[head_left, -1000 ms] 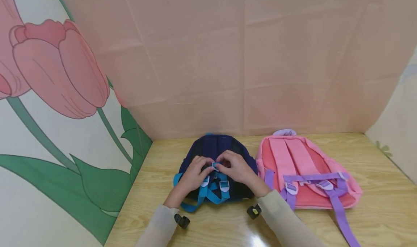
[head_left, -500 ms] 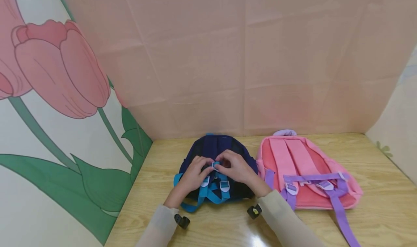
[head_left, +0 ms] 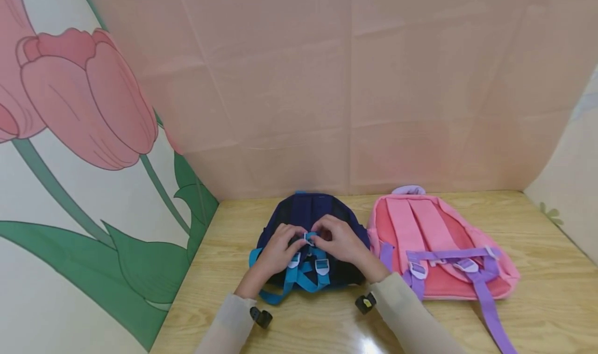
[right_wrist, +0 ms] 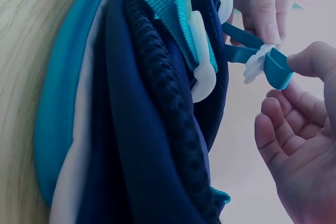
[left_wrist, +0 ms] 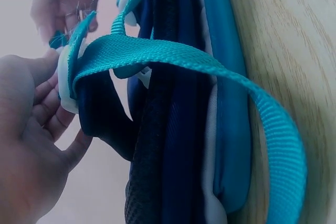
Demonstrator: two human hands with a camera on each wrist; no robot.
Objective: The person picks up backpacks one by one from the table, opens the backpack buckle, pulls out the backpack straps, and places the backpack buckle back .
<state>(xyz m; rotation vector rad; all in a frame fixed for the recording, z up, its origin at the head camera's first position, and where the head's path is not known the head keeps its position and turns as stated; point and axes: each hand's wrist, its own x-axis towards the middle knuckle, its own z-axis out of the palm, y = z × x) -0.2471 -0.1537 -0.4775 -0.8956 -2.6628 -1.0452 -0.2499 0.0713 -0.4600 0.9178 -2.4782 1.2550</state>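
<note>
A navy backpack [head_left: 345, 216] lies straps-up on the table. Above its middle, my left hand [head_left: 279, 247] pinches a small white buckle [right_wrist: 256, 65] on the blue webbing. My right hand [head_left: 342, 242] pinches the folded blue strap [right_wrist: 278, 69] at that buckle between thumb and index finger. In the right wrist view, its other fingers curl loosely below. Two white adjusters hang on the shoulder straps, one adjuster [head_left: 322, 267] nearer my right hand. In the left wrist view, a white adjuster [left_wrist: 67, 80] stands before my left fingers and partly hides them.
A pink backpack [head_left: 402, 224] lies against the navy one's right side, its purple strap [head_left: 490, 312] trailing toward the front edge. A loose blue strap loop [head_left: 273, 297] rests at the navy backpack's front. Behind the wooden table [head_left: 224, 224] hangs a pinkish sheet [head_left: 280, 110].
My right hand has shifted very slightly to the right, and a bit more of the blue strap shows between the fingertips. The left hand and both backpacks look unmoved.
</note>
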